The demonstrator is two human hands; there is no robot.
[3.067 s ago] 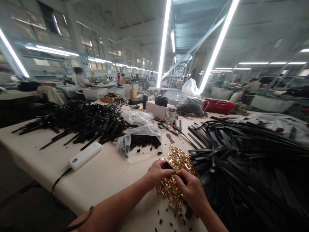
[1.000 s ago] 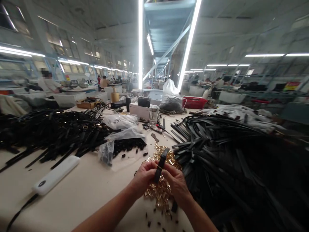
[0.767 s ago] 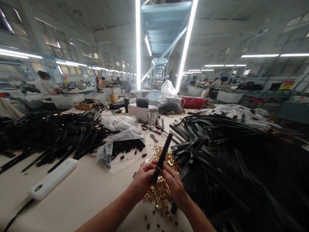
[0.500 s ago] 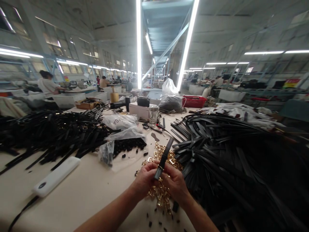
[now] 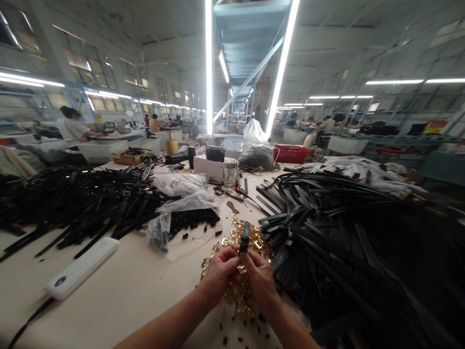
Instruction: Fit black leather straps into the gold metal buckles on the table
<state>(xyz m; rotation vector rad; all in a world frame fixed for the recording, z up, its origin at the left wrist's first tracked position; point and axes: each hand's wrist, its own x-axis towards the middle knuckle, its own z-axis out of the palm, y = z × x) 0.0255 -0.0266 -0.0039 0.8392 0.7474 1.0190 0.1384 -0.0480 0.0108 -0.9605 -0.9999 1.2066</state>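
Note:
Between my two hands is a black strap (image 5: 245,235), its upper end standing out above my fingers. My left hand (image 5: 221,271) pinches it from the left, thumb and fingers closed together. From the other side my right hand (image 5: 258,277) grips it, the thumb pressed on its front. The strap's lower part is hidden by my fingers. Under and behind both hands lies a heap of gold buckles (image 5: 241,295). Small black loops (image 5: 225,341) are scattered on the table below my wrists.
Black straps form a big pile (image 5: 327,232) at right; another strap pile with buckles (image 5: 80,203) lies at left. A plastic bag of small black pieces (image 5: 192,220), a white corded device (image 5: 82,269), a glass jar (image 5: 229,175) and a red basket (image 5: 292,153) share the table (image 5: 138,295).
The strap has turned more upright and less of it shows above my fingers. My right thumb now presses over its front, and the gold buckle seen on it before is covered.

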